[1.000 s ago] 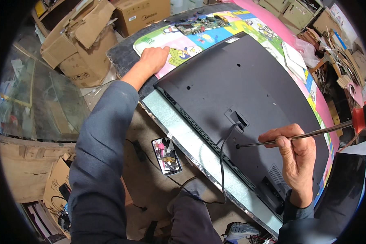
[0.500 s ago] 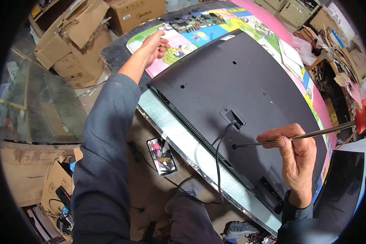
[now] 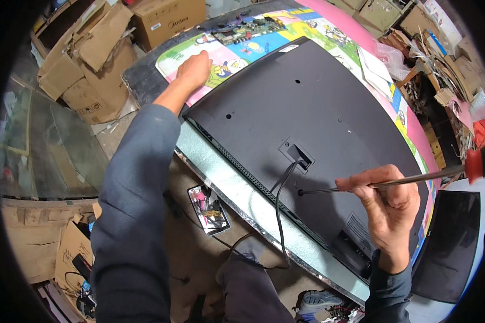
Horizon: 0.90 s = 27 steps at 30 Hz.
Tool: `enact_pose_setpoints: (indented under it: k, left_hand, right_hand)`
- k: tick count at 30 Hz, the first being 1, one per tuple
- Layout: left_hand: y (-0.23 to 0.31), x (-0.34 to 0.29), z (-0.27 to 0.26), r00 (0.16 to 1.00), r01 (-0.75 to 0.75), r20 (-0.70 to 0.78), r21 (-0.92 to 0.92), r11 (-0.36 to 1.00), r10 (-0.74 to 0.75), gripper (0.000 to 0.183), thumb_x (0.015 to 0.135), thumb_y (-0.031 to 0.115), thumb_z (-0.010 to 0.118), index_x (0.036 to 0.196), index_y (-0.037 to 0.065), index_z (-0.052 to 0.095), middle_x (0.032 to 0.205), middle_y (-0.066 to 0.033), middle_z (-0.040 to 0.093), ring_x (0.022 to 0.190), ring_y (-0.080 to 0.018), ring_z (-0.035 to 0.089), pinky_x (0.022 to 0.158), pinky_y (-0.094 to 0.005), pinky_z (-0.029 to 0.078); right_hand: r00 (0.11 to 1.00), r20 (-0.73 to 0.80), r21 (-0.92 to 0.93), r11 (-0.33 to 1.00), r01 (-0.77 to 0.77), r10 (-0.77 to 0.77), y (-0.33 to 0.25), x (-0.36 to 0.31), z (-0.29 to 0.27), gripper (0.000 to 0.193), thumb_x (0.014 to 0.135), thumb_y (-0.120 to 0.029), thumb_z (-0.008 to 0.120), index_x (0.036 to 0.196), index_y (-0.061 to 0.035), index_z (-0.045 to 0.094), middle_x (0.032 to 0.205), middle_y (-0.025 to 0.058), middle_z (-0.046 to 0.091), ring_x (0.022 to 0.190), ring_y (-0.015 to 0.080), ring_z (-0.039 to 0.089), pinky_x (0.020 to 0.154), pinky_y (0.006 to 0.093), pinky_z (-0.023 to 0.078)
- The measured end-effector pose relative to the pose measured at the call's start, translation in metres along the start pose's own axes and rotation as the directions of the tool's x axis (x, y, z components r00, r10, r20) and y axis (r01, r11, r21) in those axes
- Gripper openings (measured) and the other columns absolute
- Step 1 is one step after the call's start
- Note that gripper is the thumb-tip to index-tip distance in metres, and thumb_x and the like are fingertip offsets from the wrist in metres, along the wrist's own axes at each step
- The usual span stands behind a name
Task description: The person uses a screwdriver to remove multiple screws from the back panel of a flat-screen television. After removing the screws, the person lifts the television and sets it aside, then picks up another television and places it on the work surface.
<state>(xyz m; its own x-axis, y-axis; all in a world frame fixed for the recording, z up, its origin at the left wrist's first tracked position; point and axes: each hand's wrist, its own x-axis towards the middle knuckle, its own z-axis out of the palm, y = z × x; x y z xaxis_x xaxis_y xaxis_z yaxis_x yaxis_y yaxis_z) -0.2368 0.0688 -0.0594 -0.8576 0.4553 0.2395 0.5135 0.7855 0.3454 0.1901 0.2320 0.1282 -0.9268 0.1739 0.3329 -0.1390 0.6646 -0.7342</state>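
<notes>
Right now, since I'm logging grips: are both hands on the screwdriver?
No, only the right hand grips the screwdriver; the left hand is over the cartoon-print mat.

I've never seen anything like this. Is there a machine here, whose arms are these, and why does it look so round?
There is no machine: these are a person's two bare hands. The view comes from a wide fisheye camera worn on their head, looking down, so the edges bend.

On the table, over a colourful printed sheet, lies a large dark panel, probably the back of a screen, with a black cable running from a recess. Farther back sits a circuit board.

The right hand holds a long screwdriver by its shaft, tip at a hole in the panel. The left hand is curled beside the panel; whether it holds anything is hidden.
</notes>
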Motion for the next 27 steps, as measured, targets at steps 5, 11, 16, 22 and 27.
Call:
enact_pose_setpoints:
  k: [5,11,16,22,27]
  left_hand:
    - [0.014,-0.024,-0.033,0.910,0.396,0.314,-0.850,0.348,-0.270,0.024,0.099,0.022,0.054,0.100,-0.002,0.058,0.074,-0.0068,0.058,0.057,-0.0158,0.054,0.046,-0.0316,0.040]
    - [0.069,-0.122,-0.077,0.923,0.372,0.385,-0.899,-0.230,-0.012,0.018,0.105,0.020,0.049,0.101,0.003,0.053,0.067,0.0070,0.036,0.051,-0.0026,0.030,0.041,-0.0183,0.025]
    - [0.078,-0.176,-0.083,0.929,0.366,0.357,-0.861,-0.354,0.092,0.019,0.105,0.022,0.049,0.098,0.005,0.053,0.066,0.0067,0.036,0.051,-0.0022,0.031,0.041,-0.0176,0.027]
    - [0.087,-0.220,-0.088,0.934,0.358,0.338,-0.866,-0.349,0.120,0.022,0.107,0.025,0.044,0.094,0.007,0.048,0.065,0.0062,0.032,0.049,-0.0025,0.026,0.040,-0.0184,0.022]
    - [0.101,-0.255,-0.085,0.899,0.427,0.436,-0.865,-0.264,0.026,0.030,0.107,0.031,0.044,0.085,0.010,0.046,0.064,0.0059,0.029,0.049,-0.0026,0.024,0.040,-0.0198,0.020]
  right_hand:
    - [0.998,-0.007,-0.172,0.984,0.055,-0.057,0.003,0.000,-0.006,0.006,0.087,-0.002,0.070,0.091,0.0007,0.066,0.085,0.0108,0.072,0.073,0.0203,0.071,0.067,0.0278,0.055]
    - [0.996,-0.035,-0.090,0.993,0.078,-0.081,0.004,-0.006,0.001,0.006,0.085,0.000,0.071,0.089,-0.0021,0.067,0.081,0.0064,0.071,0.070,0.0186,0.071,0.062,0.0268,0.053]
    - [0.989,0.075,-0.265,0.954,0.143,-0.127,-0.002,-0.001,-0.007,0.007,0.084,-0.006,0.074,0.089,-0.0020,0.069,0.079,0.0065,0.071,0.064,0.0189,0.066,0.061,0.0303,0.051]
    - [0.990,0.022,-0.146,0.979,0.142,-0.141,-0.003,-0.003,0.000,0.007,0.087,0.007,0.068,0.087,0.0073,0.061,0.085,0.0109,0.068,0.080,0.0203,0.071,0.073,0.0292,0.057]
    - [0.978,0.063,-0.108,0.973,0.204,-0.198,0.002,0.006,-0.003,0.013,0.088,0.004,0.070,0.097,0.0058,0.060,0.089,0.0126,0.071,0.081,0.0189,0.072,0.072,0.0266,0.057]
